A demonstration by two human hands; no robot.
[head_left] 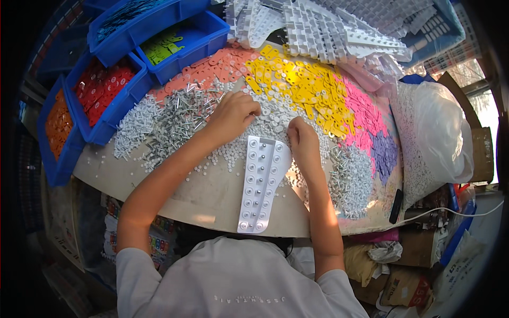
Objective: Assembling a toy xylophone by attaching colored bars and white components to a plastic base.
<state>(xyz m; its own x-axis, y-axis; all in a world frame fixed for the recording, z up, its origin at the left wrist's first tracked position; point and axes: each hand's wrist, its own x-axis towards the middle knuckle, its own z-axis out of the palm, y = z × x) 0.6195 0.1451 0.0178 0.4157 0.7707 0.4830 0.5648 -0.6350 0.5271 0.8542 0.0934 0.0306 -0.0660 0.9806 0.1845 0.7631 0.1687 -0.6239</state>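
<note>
- White plastic tray (261,183) with rows of small round holes lies near the person, on the bare part of the table (212,204), between both forearms; probably it is put there so that both hands reach it easily.
- Right hand (304,143) rests just beside the far right edge of the tray, fingers curled down and narrow on the small white round pieces (273,119); whether it pinches one, cannot be told.
- Left hand (233,114) lies farther, left of the tray's far end, fingers bent together into the same white pieces, as for picking; what it holds is hidden.
- Metal pins (177,122) lie in a heap left of the left hand, and more pins (350,180) right of the right hand.
- Farther are heaps of flat tags: orange-pink (222,63), yellow (299,85), pink (366,114), purple (384,153).
- Blue bins (114,114) stand at the far left, and stacked white trays (328,26) at the far side.
</note>
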